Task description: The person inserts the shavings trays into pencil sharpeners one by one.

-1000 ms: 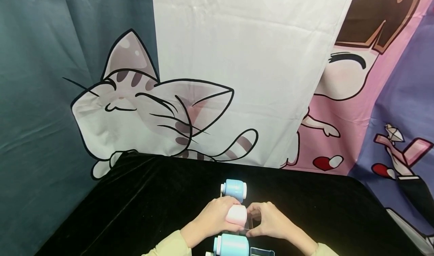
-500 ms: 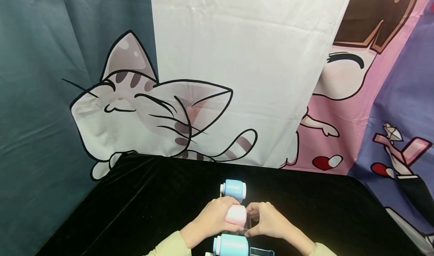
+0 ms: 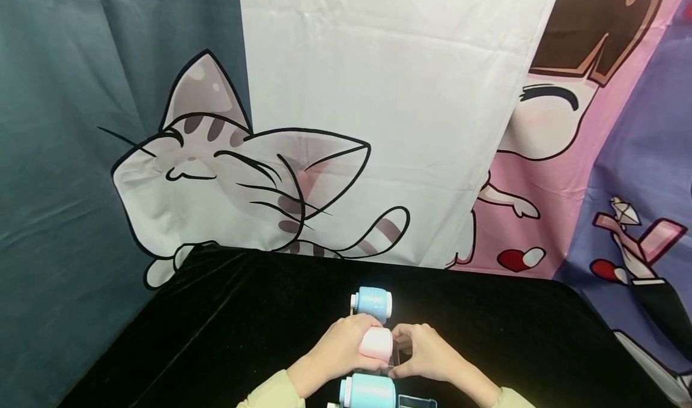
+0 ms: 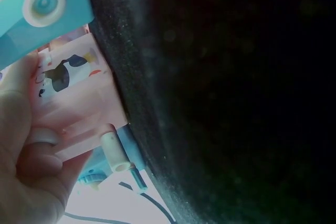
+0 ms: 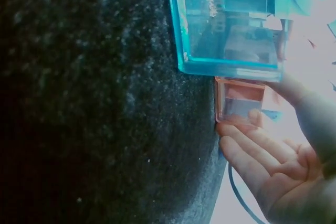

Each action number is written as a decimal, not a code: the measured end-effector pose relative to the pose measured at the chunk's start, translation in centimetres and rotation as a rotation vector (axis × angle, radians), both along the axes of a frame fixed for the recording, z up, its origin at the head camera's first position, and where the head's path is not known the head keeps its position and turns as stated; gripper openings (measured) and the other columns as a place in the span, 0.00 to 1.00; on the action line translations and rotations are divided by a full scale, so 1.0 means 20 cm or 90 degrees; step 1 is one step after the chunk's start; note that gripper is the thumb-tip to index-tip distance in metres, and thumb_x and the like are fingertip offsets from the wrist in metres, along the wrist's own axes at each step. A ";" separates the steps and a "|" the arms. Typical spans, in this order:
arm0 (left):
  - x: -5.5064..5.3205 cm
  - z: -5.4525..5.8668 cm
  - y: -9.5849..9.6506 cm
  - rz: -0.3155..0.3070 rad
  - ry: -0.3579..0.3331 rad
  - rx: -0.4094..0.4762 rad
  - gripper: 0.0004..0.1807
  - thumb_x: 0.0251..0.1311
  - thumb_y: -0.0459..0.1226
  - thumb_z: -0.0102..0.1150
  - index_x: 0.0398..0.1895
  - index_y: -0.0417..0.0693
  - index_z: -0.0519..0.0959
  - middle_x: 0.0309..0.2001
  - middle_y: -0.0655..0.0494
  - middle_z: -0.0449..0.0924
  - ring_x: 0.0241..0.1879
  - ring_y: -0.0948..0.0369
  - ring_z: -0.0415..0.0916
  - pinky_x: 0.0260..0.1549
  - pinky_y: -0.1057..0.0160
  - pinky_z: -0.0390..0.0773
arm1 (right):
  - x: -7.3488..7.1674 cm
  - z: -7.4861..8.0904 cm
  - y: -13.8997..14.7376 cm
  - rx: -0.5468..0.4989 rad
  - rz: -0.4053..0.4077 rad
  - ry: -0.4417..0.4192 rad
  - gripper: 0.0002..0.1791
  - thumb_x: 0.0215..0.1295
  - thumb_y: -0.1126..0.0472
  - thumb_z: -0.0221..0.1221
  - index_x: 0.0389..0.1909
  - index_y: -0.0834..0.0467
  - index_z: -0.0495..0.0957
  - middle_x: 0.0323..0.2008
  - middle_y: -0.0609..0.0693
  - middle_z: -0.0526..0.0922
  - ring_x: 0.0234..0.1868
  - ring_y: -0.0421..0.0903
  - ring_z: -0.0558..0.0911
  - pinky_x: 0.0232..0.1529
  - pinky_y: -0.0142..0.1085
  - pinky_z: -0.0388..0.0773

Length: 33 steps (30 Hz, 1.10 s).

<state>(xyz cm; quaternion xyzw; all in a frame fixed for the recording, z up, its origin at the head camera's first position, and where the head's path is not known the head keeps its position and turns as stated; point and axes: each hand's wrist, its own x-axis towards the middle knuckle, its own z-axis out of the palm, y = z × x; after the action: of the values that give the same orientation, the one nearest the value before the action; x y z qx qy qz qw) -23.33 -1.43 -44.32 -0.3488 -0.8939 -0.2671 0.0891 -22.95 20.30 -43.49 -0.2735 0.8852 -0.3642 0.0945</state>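
A pink pencil sharpener (image 3: 376, 344) with a cartoon print stands on the black cloth, gripped by my left hand (image 3: 340, 343). Its crank handle (image 4: 116, 153) shows in the left wrist view, below the body. On its other side, my right hand (image 3: 429, 353) pinches the clear shavings drawer (image 5: 241, 100) between thumb and fingers. The drawer sticks out from the sharpener's front. Nearer to me is a light blue sharpener (image 3: 370, 390), its clear drawer (image 3: 416, 402) standing out to the right. A blue sharpener (image 3: 373, 303) sits just beyond my left hand.
Black velvety cloth (image 3: 259, 312) covers the table under everything. Behind it hangs a curtain (image 3: 405, 107) printed with a cat and a cartoon figure. The three sharpeners stand close together in a row running away from me.
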 end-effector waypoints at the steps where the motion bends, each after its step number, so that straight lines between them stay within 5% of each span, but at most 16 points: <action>1: 0.00 0.00 0.00 0.000 0.000 0.001 0.29 0.42 0.55 0.73 0.45 0.52 0.77 0.40 0.63 0.81 0.34 0.70 0.72 0.36 0.72 0.74 | 0.00 0.00 0.00 0.003 0.004 0.001 0.22 0.43 0.53 0.75 0.39 0.56 0.79 0.40 0.50 0.87 0.40 0.42 0.86 0.39 0.37 0.83; 15: 0.01 -0.02 0.00 0.005 0.009 0.003 0.29 0.41 0.56 0.73 0.44 0.53 0.78 0.38 0.63 0.81 0.32 0.71 0.71 0.34 0.73 0.74 | 0.03 -0.03 0.05 0.004 0.022 -0.003 0.32 0.47 0.50 0.73 0.51 0.61 0.77 0.47 0.54 0.85 0.43 0.39 0.85 0.42 0.35 0.83; 22: 0.01 -0.02 0.00 0.006 0.022 -0.002 0.29 0.41 0.56 0.73 0.44 0.53 0.78 0.38 0.63 0.81 0.32 0.71 0.72 0.33 0.73 0.73 | 0.03 -0.05 0.08 -0.002 -0.004 0.011 0.28 0.47 0.48 0.72 0.47 0.59 0.79 0.44 0.55 0.86 0.42 0.45 0.86 0.42 0.37 0.83; 33: 0.01 -0.01 0.00 0.008 0.027 -0.003 0.29 0.41 0.55 0.73 0.45 0.53 0.78 0.38 0.63 0.81 0.33 0.71 0.72 0.33 0.73 0.74 | 0.02 -0.05 0.08 -0.007 -0.006 0.021 0.25 0.48 0.49 0.72 0.44 0.58 0.80 0.42 0.53 0.87 0.40 0.39 0.85 0.40 0.35 0.83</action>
<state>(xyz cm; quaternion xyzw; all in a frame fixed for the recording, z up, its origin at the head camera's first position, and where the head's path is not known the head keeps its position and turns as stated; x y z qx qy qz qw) -23.21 -1.34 -44.55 -0.3492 -0.8946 -0.2569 0.1084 -22.53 21.86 -44.51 -0.2756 0.8861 -0.3647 0.0764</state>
